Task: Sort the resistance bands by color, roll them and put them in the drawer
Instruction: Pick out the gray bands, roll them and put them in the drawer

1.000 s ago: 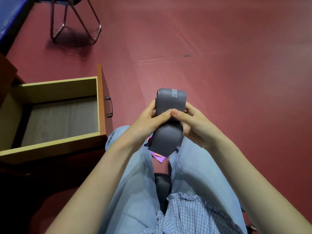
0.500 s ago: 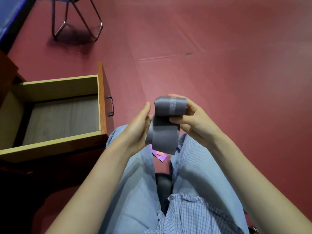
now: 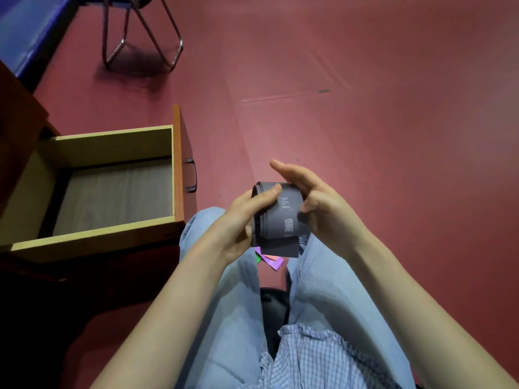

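Observation:
A grey resistance band [image 3: 280, 217] with pale lettering is wound into a loose roll above my knees, a short flat tail hanging below it. My left hand [image 3: 244, 220] grips the roll's left end, thumb across the top. My right hand [image 3: 317, 203] holds the right end, thumb on the band and upper fingers stretched out above it. Purple, green and orange bands [image 3: 271, 259] peek out on the floor between my legs, mostly hidden. The open wooden drawer [image 3: 92, 242] stands to my left with nothing visible inside.
The drawer's front panel carries a metal handle [image 3: 192, 175]. A metal-legged chair [image 3: 140, 32] stands on the red floor at the far left, next to a blue mat [image 3: 25, 29]. I sit on a dark stool [image 3: 271, 301].
The grey band has been wound further, so the roll is thicker and the hanging tail shorter. My left hand has closed onto the roll's left end. The view has tilted slightly.

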Available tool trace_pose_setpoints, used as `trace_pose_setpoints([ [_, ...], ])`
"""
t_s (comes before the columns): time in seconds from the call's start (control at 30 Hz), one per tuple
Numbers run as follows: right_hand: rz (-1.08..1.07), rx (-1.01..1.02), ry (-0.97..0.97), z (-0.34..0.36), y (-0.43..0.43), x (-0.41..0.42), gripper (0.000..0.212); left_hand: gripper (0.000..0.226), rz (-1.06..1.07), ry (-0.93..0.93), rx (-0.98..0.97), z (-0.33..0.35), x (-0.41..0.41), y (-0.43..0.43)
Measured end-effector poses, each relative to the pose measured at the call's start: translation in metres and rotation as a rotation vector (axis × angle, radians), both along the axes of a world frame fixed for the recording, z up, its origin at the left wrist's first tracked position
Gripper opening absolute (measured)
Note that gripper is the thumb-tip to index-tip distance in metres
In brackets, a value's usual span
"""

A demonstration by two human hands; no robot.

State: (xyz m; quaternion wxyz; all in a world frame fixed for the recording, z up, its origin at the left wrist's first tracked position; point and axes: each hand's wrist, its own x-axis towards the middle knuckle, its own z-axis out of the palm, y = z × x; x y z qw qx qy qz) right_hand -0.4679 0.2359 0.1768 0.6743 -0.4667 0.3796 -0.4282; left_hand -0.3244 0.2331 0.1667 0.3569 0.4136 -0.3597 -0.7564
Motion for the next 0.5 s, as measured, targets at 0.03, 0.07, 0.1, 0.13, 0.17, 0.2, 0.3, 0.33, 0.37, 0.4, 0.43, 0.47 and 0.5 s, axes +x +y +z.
trace_pose_setpoints([
  [0.03, -0.022, 0.005, -0.034, -0.001, 0.001, 0.003, 0.063, 0.026, 0.03, -0.008, -0.02, 0.0, 0.0, 0.001],
  [0.07, -0.039, 0.014, -0.062, -0.001, 0.001, 0.006, 0.066, 0.024, 0.07, -0.023, -0.039, 0.0, 0.0, 0.003],
  [0.1, -0.045, 0.019, -0.072, -0.002, 0.0, 0.009, 0.069, 0.019, 0.126, -0.036, -0.057, 0.0, 0.001, 0.007],
  [0.13, -0.05, 0.026, -0.066, -0.003, -0.002, 0.011, 0.072, 0.015, 0.171, -0.041, -0.072, 0.0, 0.001, 0.009],
  [0.17, -0.036, 0.046, -0.052, -0.004, -0.003, 0.014, 0.073, 0.013, 0.218, -0.041, -0.085, 0.002, 0.003, 0.013],
  [0.2, 0.009, 0.078, -0.043, -0.004, -0.005, 0.02, 0.071, 0.013, 0.279, -0.033, -0.098, 0.005, 0.006, 0.017],
  [0.3, 0.239, 0.182, -0.044, -0.003, -0.003, 0.032, 0.054, 0.015, 0.469, 0.013, -0.154, 0.008, 0.015, 0.025],
  [0.33, 0.307, 0.192, -0.039, -0.004, -0.002, 0.035, 0.045, 0.016, 0.522, 0.025, -0.166, 0.009, 0.019, 0.027],
  [0.37, 0.348, 0.2, -0.022, -0.004, 0.0, 0.039, 0.037, 0.016, 0.571, 0.034, -0.175, 0.01, 0.023, 0.029],
  [0.4, 0.351, 0.21, -0.003, -0.005, 0.0, 0.043, 0.034, 0.016, 0.597, 0.042, -0.177, 0.01, 0.026, 0.03],
  [0.43, 0.336, 0.224, 0.018, -0.006, -0.002, 0.046, 0.034, 0.016, 0.612, 0.047, -0.178, 0.011, 0.029, 0.03],
  [0.47, 0.321, 0.23, 0.038, -0.006, -0.004, 0.049, 0.033, 0.017, 0.622, 0.048, -0.182, 0.01, 0.032, 0.03],
  [0.5, 0.314, 0.231, 0.05, -0.006, -0.006, 0.054, 0.032, 0.018, 0.631, 0.039, -0.189, 0.01, 0.037, 0.03],
])
